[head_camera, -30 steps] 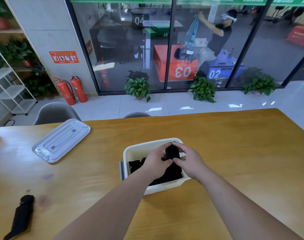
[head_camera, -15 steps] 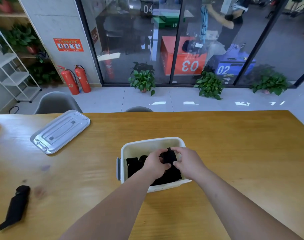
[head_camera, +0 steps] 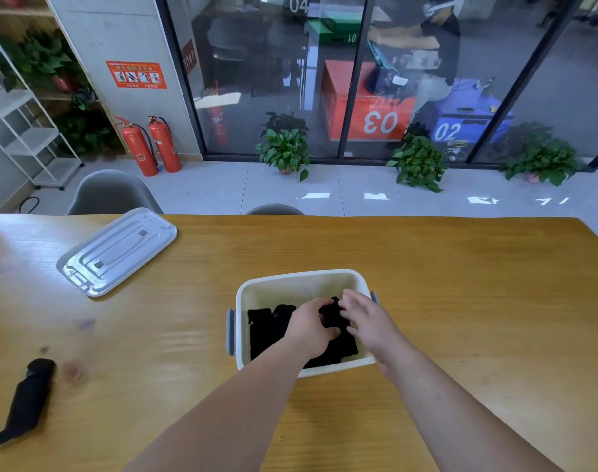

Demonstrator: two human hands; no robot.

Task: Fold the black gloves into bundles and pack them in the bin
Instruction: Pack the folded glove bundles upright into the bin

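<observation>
Black fabric, judged soft and light: the glove bundle (head_camera: 333, 316) should compress readily; hold it across its folded middle. It sits inside the bin (head_camera: 290, 277) beside other folded gloves (head_camera: 270, 323). My left hand (head_camera: 309, 330) curls onto it; my right hand (head_camera: 370, 321) lies spread against it. One loose glove (head_camera: 26, 400) lies on the tabletop (head_camera: 461, 301).

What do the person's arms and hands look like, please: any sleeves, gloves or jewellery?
The left forearm and right forearm are bare down to the frame's lower edge, with no sleeve in view. The left hand and right hand wear no gloves. No watch, bracelet or ring shows, though the right fingers are blurred.
</observation>
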